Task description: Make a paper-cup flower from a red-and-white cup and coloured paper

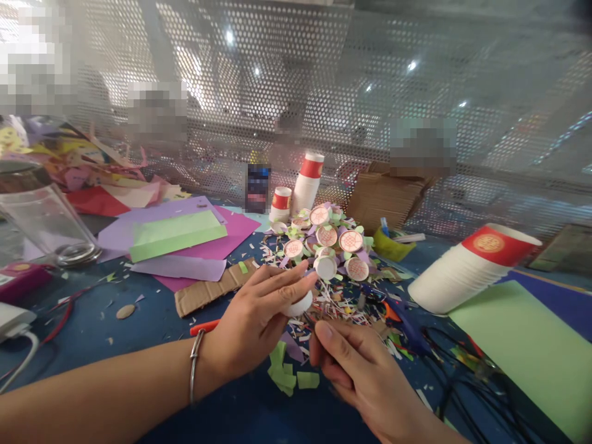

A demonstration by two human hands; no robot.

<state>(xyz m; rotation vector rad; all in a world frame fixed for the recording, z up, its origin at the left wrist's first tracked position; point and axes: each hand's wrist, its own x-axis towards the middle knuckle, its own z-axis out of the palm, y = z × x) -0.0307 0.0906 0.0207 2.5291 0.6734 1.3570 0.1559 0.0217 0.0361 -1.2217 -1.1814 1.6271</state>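
Deep blue covers our table, flecked with multicoloured scraps, where we see a small round piece in plain white and pale discs patterned with red, web-like lines. Our cup stack at right is white, its red band bearing a gold emblem. We also see lilac paper, magenta paper, light green paper and a silver bangle.

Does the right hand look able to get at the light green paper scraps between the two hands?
Probably yes: the right hand is right beside the light green paper scraps, and nothing appears to block the way. Whether its curled fingers hold something is hard to tell.
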